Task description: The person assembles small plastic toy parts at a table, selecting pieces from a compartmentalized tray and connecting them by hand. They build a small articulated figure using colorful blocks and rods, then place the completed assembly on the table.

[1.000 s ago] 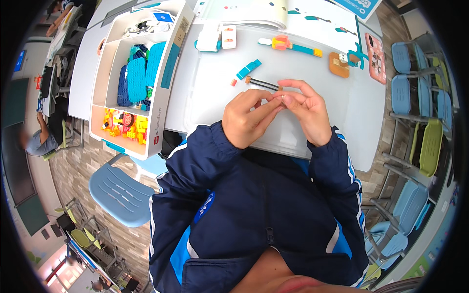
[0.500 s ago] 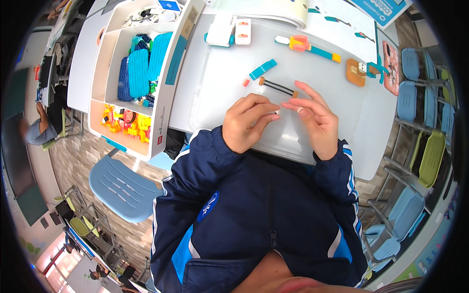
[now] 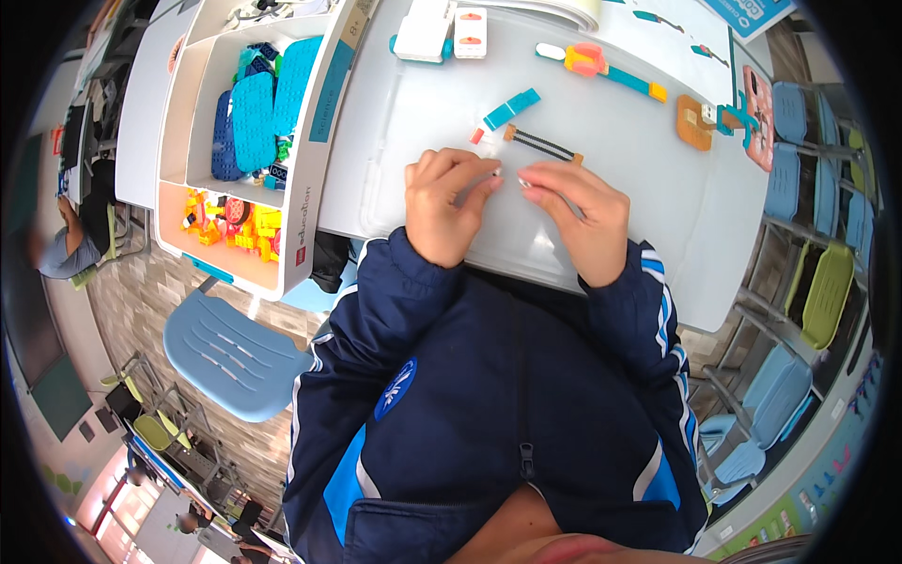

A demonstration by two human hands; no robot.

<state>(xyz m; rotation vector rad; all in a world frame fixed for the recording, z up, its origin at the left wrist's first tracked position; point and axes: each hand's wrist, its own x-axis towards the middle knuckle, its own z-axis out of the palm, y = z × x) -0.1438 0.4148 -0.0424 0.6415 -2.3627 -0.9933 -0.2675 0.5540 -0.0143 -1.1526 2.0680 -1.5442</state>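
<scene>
Tray (image 3: 423,122): head view, pale and flat under the action.
Left hand (image 3: 446,202): over the tray, pinching a tiny white piece (image 3: 496,173), too small to read its direction!
Right hand (image 3: 583,216): thumb and finger nearly meeting; can't tell whether they grip anything.
Black rods (image 3: 543,144): just beyond, long axis slanting upper left to lower right.
Teal strip (image 3: 513,109): near their left end, tilting up rightward.

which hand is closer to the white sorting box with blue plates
Left. The left hand is right of the white sorting box, apart from it; the right hand is farther right, beyond the left hand.
</scene>
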